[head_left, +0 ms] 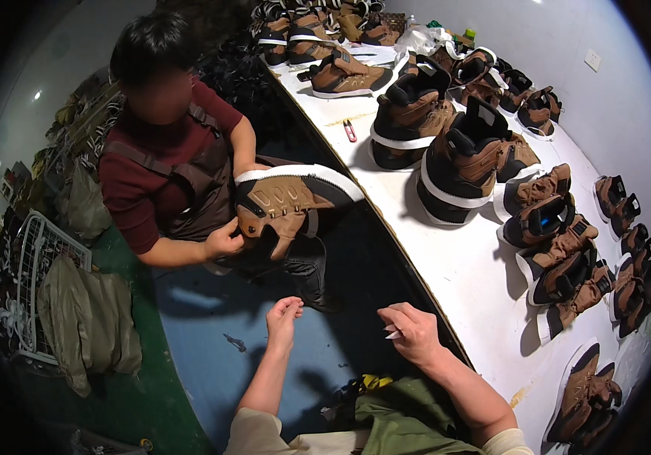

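My left hand (285, 315) is raised over the blue floor, its fingers pinched together; I cannot make out anything between them. Beside the table edge, my right hand (415, 334) is closed round a small pale, two-pointed tool (392, 332), most of it hidden in the palm; it may be thread snips. A gap separates my two hands. Beyond them, a co-worker in a dark red top (166, 159) holds a brown and black shoe (284, 201) on its side, its white sole edge upward. Neither of my hands touches that shoe.
A long white table (447, 280) runs along my right, bearing several brown and black shoes (462, 163). Small red-handled snips (350, 130) lie near its far edge. At the left stands a white wire basket (37, 280) with a drab cloth (90, 318) over it.
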Tool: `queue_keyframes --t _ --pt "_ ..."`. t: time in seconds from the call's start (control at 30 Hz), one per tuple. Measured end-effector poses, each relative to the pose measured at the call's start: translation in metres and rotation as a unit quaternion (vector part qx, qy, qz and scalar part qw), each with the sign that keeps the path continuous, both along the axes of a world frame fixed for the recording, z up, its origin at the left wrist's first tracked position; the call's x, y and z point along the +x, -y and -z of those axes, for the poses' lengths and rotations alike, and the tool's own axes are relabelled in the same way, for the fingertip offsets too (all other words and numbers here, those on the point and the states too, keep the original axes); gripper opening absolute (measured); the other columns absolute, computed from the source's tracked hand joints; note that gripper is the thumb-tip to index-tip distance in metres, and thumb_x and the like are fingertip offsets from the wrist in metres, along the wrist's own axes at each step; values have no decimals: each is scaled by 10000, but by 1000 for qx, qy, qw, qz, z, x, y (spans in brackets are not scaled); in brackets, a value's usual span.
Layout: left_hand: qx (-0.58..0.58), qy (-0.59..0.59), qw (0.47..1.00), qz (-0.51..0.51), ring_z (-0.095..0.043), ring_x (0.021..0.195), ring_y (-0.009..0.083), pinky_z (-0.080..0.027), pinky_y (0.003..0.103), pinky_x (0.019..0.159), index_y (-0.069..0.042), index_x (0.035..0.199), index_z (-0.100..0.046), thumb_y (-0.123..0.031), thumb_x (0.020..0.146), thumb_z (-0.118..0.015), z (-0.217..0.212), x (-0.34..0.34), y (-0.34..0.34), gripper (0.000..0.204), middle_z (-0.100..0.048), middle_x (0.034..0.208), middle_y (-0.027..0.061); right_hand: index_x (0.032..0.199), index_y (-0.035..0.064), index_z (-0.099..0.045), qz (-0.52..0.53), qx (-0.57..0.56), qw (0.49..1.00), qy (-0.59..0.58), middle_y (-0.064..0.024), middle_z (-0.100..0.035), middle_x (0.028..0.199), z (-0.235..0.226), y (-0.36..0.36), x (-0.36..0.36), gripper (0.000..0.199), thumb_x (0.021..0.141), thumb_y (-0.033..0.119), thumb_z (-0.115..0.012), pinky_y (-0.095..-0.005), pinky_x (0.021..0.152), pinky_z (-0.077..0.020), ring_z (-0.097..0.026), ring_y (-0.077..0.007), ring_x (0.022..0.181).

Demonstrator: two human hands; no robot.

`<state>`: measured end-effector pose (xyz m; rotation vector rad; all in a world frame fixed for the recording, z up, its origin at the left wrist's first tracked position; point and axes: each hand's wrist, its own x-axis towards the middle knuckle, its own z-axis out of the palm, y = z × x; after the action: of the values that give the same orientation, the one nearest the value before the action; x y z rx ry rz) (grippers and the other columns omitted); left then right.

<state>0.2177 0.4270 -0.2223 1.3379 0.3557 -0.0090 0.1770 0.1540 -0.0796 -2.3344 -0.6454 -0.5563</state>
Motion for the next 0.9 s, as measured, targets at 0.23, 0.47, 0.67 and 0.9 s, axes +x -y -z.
queue_keyframes --t 0.23,0.47,0.67,0.9 --pt "-9 6 1000 -12 -598 749 88 -489 226 698 -20 1010 -673 -74 930 -604 -3 0 -4 119 -684 904 48 1011 59 -651 5 2 1000 -6 -64 -649 888 3 2 -3 321 708 -19 -720 -308 567 -548 -665 -219 705" --pt "-7 0 1000 -4 -597 761 89 -488 226 702 -14 1009 -671 -85 934 -603 -1 -2 -5 123 -681 916 50 1014 64 -649 9 2 1000 -23 -60 -647 894 5 4 -8 333 699 -18 -725 -311 571 -551 -664 -223 701" --pt "-11 0 1000 -3 -597 775 94 -483 238 720 -8 1011 -677 -111 934 -621 0 -5 -5 140 -689 920 51 1018 73 -648 9 3 1000 -26 -53 -647 899 10 3 -13 341 698 -14 -728 -313 571 -552 -666 -224 702" --pt "-15 -6 1000 -5 -598 776 94 -485 236 719 -10 1011 -677 -117 937 -622 4 -8 -5 142 -691 919 53 1022 71 -646 5 6 999 -33 -55 -648 897 12 4 -16 347 698 -19 -728 -315 570 -553 -667 -222 703"
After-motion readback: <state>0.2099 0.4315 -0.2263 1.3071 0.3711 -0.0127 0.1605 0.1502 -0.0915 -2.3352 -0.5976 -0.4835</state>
